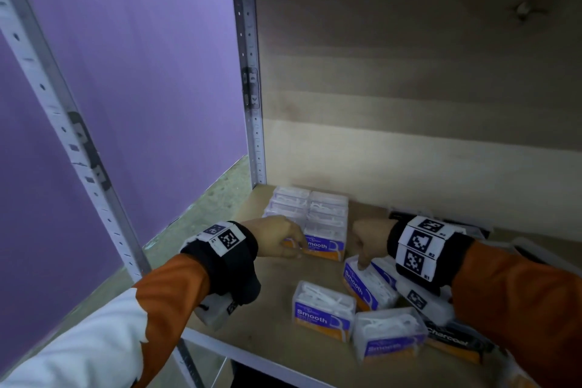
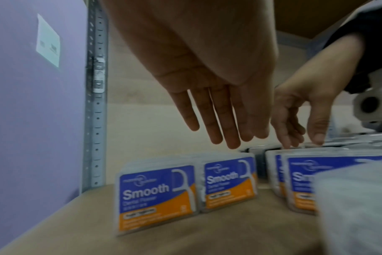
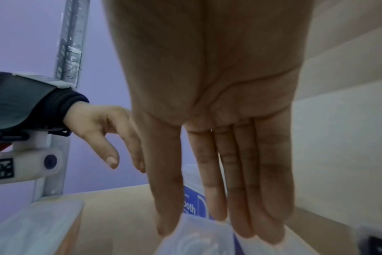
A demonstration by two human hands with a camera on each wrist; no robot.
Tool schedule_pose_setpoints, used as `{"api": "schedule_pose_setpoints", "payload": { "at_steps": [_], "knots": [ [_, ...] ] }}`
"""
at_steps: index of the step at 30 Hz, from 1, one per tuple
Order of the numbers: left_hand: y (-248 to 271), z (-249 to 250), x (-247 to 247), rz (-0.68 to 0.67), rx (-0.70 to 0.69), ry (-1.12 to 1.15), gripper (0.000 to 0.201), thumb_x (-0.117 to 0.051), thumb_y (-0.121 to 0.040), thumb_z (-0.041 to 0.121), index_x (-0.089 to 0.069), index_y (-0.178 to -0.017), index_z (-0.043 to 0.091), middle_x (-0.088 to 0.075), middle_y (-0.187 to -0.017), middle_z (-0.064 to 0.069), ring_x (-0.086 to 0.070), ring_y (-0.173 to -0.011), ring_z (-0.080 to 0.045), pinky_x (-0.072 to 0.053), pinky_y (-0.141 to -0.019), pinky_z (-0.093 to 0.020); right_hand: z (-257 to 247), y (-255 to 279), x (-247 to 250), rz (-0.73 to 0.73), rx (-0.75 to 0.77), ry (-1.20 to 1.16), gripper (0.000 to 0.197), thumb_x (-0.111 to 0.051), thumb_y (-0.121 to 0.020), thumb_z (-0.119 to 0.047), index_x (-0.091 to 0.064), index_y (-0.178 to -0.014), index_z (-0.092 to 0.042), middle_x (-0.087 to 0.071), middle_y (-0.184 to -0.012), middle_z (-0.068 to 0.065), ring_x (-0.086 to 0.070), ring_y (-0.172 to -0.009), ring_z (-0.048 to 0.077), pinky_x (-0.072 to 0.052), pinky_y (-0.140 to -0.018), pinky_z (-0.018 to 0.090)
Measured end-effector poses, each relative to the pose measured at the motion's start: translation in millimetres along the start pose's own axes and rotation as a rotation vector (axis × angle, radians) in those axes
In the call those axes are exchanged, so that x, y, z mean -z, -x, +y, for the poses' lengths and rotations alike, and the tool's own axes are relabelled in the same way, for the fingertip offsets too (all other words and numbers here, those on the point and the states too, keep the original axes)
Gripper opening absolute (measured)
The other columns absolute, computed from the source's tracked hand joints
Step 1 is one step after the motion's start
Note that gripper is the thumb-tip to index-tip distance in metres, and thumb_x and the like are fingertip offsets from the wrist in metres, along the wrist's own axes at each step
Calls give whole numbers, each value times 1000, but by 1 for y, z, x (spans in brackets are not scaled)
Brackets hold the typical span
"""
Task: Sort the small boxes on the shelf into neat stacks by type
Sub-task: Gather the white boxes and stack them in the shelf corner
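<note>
Clear boxes of floss picks with blue-and-orange "Smooth" labels stand in a neat double row [image 1: 315, 211] at the shelf's back left. My left hand [image 1: 294, 250] hovers at the front box [image 1: 327, 247] of that row. In the left wrist view its fingers [image 2: 229, 138] are straight above the two front boxes [image 2: 155, 196] and hold nothing. My right hand [image 1: 362, 263] reaches down onto a tilted Smooth box [image 1: 365, 290]. Its straight fingers [image 3: 246, 207] and thumb straddle the clear top [image 3: 196, 243] of this box.
Two more Smooth boxes [image 1: 324, 309] [image 1: 390, 337] lie loose near the front edge of the wooden shelf [image 1: 274, 334]. A black "Charcoal" box [image 1: 453, 340] lies under my right forearm. A metal upright [image 1: 252, 104] stands at the back left corner, against the wooden back panel [image 1: 409, 104].
</note>
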State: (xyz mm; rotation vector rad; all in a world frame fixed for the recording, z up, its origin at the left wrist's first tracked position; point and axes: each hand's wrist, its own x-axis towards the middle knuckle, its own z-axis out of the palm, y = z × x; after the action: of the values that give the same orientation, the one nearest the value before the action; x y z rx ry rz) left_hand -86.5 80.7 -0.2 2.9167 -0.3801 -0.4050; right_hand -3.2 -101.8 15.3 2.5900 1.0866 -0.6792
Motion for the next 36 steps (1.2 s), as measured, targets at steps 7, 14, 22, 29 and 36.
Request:
{"api": "schedule_pose_setpoints", "payload": {
  "at_steps": [7,14,22,29,36],
  "knots": [
    [7,27,-18,-107,-79,24,41,-55,-93,34,-58,-127,12,-54,-135,-5,-50,-122,-20,-35,-101,-25,-3,14,-11,-8,-43,28,40,-69,-82,-31,-65,-103,3,-47,-64,2,-36,-52,8,-29,-46,17],
    [10,38,-29,-140,-123,44,47,-66,-85,31,-58,-127,10,-55,-129,-10,-51,-117,-22,-36,-91,-21,-3,18,-23,42,-89,18,48,-71,-80,-36,-38,-54,-13,-40,-56,-1,-36,-49,8,-29,-44,19],
    [13,41,-31,-127,-108,-48,46,-66,-85,20,-56,-127,5,-54,-128,-14,-52,-115,-28,-42,-96,-34,-8,20,-32,30,-73,-6,44,-70,-81,-28,-62,-115,-1,-65,-119,15,-62,-107,24,-48,-68,27],
    [22,30,-28,-96,-69,-53,45,-67,-81,15,-58,-125,7,-58,-122,-13,-55,-109,-27,-42,-87,-30,-12,23,-31,96,-50,-32,43,-71,-81,-23,-62,-114,1,-64,-119,15,-62,-109,26,-42,-56,22],
    [39,5,-25,-104,56,-109,43,-66,-82,20,-58,-121,6,-56,-121,-12,-54,-108,-27,-38,-80,-26,-23,19,-32,154,6,-13,45,-70,-81,-23,-55,-119,-4,-59,-123,13,-58,-112,25,-44,-73,27]
  ]
}}
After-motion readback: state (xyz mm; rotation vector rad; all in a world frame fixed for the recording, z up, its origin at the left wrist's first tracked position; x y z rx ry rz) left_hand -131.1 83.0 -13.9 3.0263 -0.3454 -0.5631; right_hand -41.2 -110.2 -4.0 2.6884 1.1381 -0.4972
